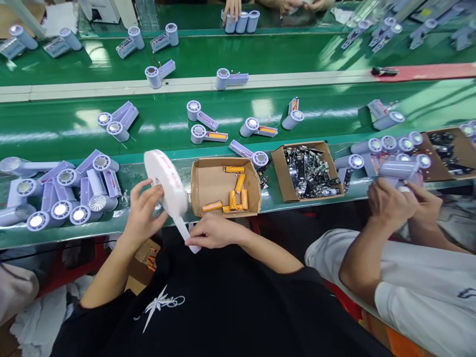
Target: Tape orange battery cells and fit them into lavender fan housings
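Observation:
My left hand [146, 210] grips a large roll of white tape [167, 181] with reddish print on its side, held up over the bench edge. From the roll a strip hangs down, and my right hand [211, 232] pinches it near its loose end between thumb and fingers. Just beyond my right hand stands a shallow cardboard box [204, 181] with several orange cylindrical battery cells [240, 182] in it. Left of the roll lies a group of lilac fan-like housings [80, 214] with round heads and handles.
Another box [278, 171] holds small circuit boards [312, 171]. Lilac housings [199, 133], some with orange cells, lie on the green conveyor belt [159, 119] behind the bench. At right, a co-worker's hands [394, 201] handle a housing. Across the line, another person's hand [233, 9] touches housings.

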Demonstrator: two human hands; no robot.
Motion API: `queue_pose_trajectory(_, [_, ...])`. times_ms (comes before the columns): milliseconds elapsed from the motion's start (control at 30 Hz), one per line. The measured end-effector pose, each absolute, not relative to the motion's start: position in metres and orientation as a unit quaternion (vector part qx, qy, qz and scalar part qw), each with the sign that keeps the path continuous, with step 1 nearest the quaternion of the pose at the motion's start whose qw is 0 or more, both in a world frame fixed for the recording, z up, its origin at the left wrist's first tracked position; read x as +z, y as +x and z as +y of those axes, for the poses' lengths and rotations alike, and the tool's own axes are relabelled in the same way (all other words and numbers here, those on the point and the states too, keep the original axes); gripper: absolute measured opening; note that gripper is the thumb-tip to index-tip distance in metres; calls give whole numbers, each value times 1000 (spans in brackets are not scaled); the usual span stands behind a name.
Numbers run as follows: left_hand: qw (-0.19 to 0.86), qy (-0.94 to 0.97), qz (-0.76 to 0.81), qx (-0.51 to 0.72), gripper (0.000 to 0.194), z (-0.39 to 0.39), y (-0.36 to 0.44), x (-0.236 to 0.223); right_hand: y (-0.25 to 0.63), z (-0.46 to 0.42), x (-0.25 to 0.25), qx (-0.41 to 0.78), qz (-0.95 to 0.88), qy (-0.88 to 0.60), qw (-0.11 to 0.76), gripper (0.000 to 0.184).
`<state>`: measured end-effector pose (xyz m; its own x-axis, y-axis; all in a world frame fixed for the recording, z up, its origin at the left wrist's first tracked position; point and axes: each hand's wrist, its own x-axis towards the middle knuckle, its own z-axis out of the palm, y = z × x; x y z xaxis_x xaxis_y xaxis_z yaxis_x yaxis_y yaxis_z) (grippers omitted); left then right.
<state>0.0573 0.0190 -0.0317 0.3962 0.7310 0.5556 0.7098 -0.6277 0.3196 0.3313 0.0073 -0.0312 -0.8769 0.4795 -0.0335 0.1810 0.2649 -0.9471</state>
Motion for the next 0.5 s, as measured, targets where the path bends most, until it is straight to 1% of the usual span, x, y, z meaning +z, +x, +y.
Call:
queue_pose_trajectory(67, [92, 773, 488, 395, 59, 18, 53, -35, 340, 8, -29, 529, -817, -206, 107, 35])
queue_pose_trajectory(100, [138, 738, 514, 415, 59, 16, 50, -37, 349, 10, -27, 522, -818, -213, 113, 31])
queue_pose_trajectory(167, [211, 678, 552, 436, 61, 11, 45, -39, 370, 18, -23, 505, -803, -272, 163, 25])
queue_pose_trajectory(200, [230, 660, 566, 437, 63, 9, 44, -40, 380, 24, -23, 481, -796, -317, 185, 26])
queue_pose_trajectory(233, [243, 650, 576, 431, 65, 7, 44, -42, 388, 31, -23, 447, -796, -362, 187, 27])
queue_pose_trajectory(267, [251, 647, 583, 423, 67, 5, 45, -43, 394, 37, -24, 410, -805, -396, 165, 27])
queue_pose_trajectory(300, [260, 648, 586, 411, 67, 4, 47, -44, 396, 42, -27, 375, -822, -412, 120, 26])
queue_pose_trajectory(367, [282, 663, 577, 384, 67, 3, 54, -46, 392, 50, -36, 329, -855, -400, 12, 24])
queue_pose_trajectory(400, [291, 673, 570, 370, 66, 3, 57, -47, 388, 52, -41, 314, -866, -388, -29, 25])
queue_pose_trajectory(433, [297, 685, 561, 358, 65, 3, 61, -47, 382, 54, -45, 303, -873, -379, -56, 27])
queue_pose_trajectory(500, [297, 711, 543, 334, 64, 4, 67, -47, 375, 58, -52, 288, -880, -371, -77, 30])
